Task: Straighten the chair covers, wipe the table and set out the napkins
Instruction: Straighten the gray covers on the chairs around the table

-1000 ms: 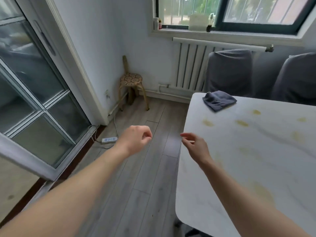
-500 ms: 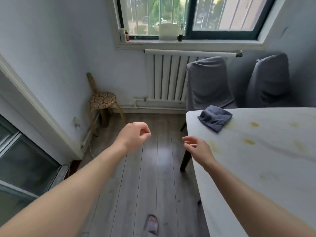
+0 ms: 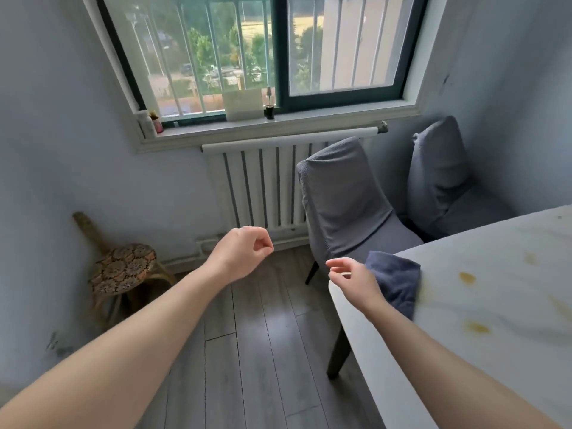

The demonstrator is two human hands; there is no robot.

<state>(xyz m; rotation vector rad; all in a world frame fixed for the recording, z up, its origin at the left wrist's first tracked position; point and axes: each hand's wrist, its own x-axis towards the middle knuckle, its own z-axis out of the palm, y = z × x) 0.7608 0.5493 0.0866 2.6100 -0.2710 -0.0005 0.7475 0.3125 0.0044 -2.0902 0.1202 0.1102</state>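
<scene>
A white marble-look table [image 3: 483, 360] fills the lower right, marked with several yellow stains [image 3: 466, 277]. A crumpled blue-grey cloth [image 3: 397, 281] lies on its near-left corner. Two chairs in grey covers stand behind the table: the nearer chair [image 3: 343, 199] and the farther chair [image 3: 439, 178] by the right wall. My left hand [image 3: 240, 253] hovers over the floor, its fingers curled loosely, holding nothing. My right hand [image 3: 356, 280] floats above the table corner just left of the cloth, fingers apart and empty. No napkins are in view.
A white radiator [image 3: 257, 184] runs under the window sill [image 3: 278, 123], which carries a white box and small bottles. A small stool [image 3: 123, 267] with a patterned seat stands in the left corner. Grey plank floor [image 3: 253, 351] lies between the stool and the table.
The view has swung right and up, away from the glass door toward the window and chairs. Both hands have kept their pose, and the cloth now sits right beside my right hand.
</scene>
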